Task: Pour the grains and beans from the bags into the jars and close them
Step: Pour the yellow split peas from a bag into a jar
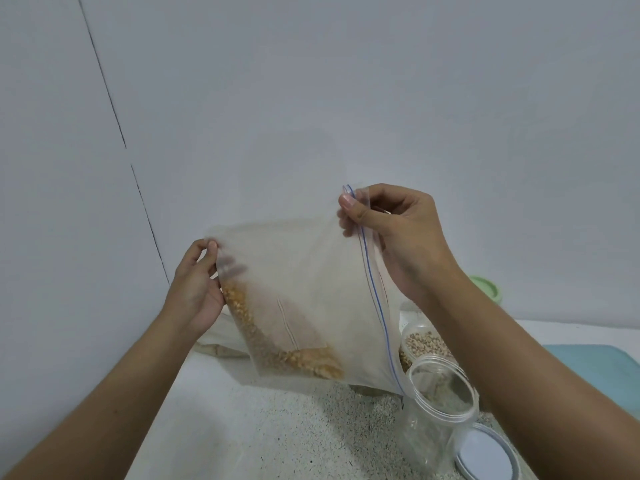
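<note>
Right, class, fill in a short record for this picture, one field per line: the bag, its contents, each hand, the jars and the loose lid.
zip bag: held up, tilted
kernels: yellow, gathered in the bag's lowest corner
left hand: pinches the bag's closed corner
right hand: pinches the bag's zip end
near jar: clear, open, seemingly empty
far jar: open, holds pale beans
lid: white, on the counter beside the near jar

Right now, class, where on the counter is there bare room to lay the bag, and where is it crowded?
Free: the speckled counter left of the empty jar. Crowded: the right side, with filled jar, lid and mat.
</note>
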`<state>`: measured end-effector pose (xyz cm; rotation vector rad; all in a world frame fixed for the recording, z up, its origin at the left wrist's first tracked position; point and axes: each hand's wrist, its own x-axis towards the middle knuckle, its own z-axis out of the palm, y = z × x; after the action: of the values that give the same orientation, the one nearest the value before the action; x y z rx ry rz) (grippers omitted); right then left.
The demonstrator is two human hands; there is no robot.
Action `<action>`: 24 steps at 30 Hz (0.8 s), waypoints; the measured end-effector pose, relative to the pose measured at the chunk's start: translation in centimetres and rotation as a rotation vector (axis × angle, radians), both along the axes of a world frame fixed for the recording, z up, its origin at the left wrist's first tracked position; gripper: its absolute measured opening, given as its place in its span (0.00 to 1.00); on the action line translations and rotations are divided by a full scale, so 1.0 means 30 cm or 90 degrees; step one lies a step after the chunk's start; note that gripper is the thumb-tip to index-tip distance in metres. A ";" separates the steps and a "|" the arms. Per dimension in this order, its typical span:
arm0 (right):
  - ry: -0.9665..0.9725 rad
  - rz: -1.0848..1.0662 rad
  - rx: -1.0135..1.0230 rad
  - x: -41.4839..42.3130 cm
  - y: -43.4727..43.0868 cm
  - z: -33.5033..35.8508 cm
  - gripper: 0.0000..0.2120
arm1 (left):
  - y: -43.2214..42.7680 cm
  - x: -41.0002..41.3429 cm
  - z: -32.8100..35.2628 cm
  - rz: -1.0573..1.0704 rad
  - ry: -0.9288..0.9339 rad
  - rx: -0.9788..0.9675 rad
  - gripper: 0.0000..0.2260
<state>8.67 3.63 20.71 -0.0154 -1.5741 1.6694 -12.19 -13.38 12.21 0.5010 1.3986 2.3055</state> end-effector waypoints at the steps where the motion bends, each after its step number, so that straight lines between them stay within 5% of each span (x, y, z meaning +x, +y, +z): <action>1: 0.003 -0.001 -0.003 0.002 0.005 0.009 0.03 | 0.004 -0.004 0.012 -0.002 0.005 0.007 0.10; 24: 0.079 -0.015 -0.064 0.151 0.123 0.097 0.04 | 0.147 0.075 0.215 -0.020 0.111 0.032 0.11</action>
<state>13.21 7.31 23.62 0.0166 -1.3927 1.6967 -9.95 -8.96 18.65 0.7493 1.4023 2.3230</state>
